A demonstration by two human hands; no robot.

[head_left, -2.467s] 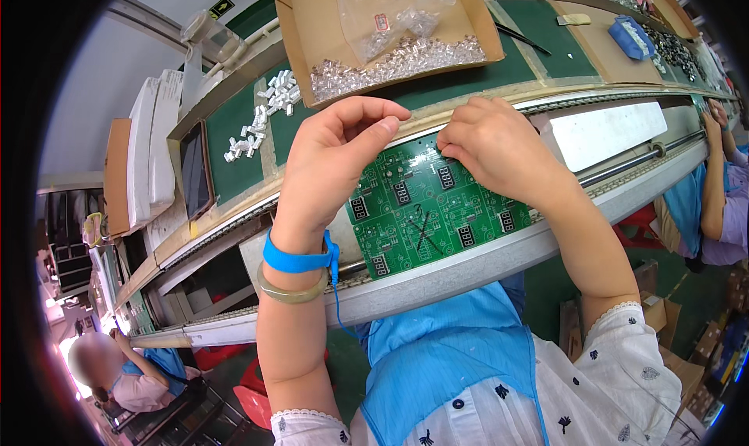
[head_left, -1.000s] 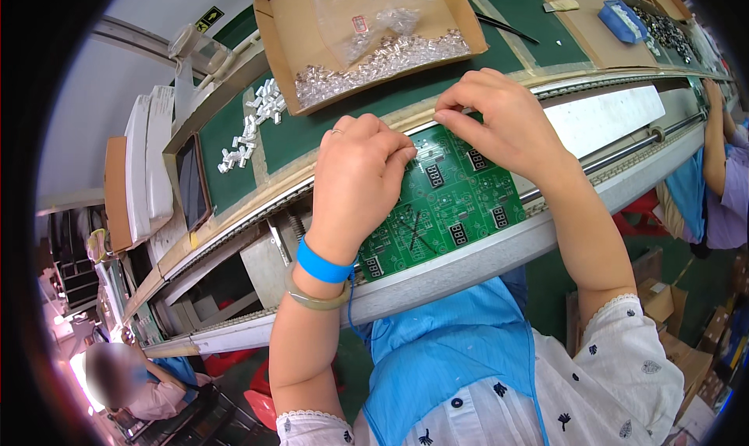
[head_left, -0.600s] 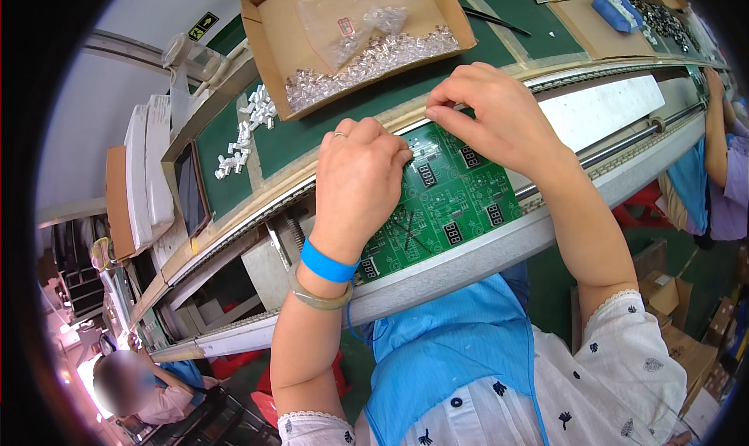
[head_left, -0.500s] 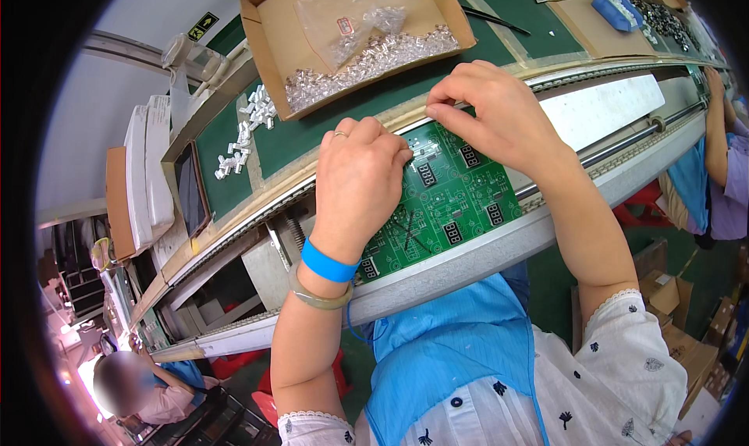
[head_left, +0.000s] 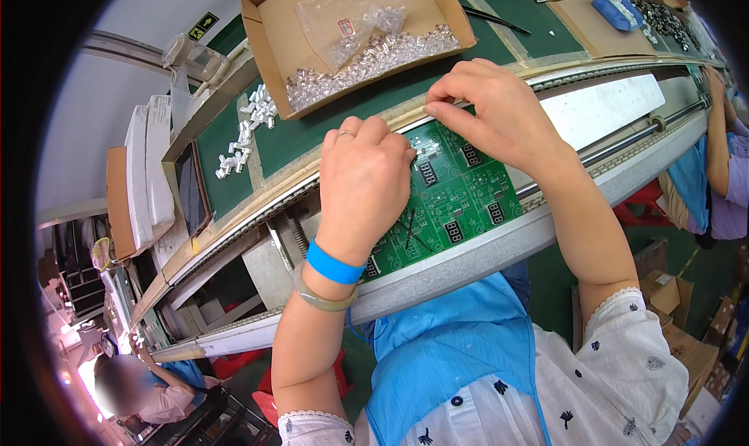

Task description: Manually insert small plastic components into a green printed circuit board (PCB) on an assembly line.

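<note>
A green circuit board (head_left: 476, 188) with several black digit displays lies in the rail in front of me. Over its left part is my left hand (head_left: 365, 184), fingers curled and closed, tips down at the board's upper left. What those fingertips hold, if anything, is hidden. My right hand (head_left: 493, 112) reaches over the far edge of the board, thumb and index finger brought together near the rail. Anything between them is too small to make out. A blue band (head_left: 334, 263) and a bangle circle my left wrist.
Beyond the rail (head_left: 499, 247) stands a cardboard box (head_left: 269, 63) of small clear parts and a plastic bag. White connectors (head_left: 248, 126) lie left of it. Tweezers (head_left: 497, 20) and a blue bin (head_left: 616, 9) are farther right. Co-workers sit at both ends.
My left hand has shifted slightly to the right over the board, its wrist with it. My right hand stays almost in place.
</note>
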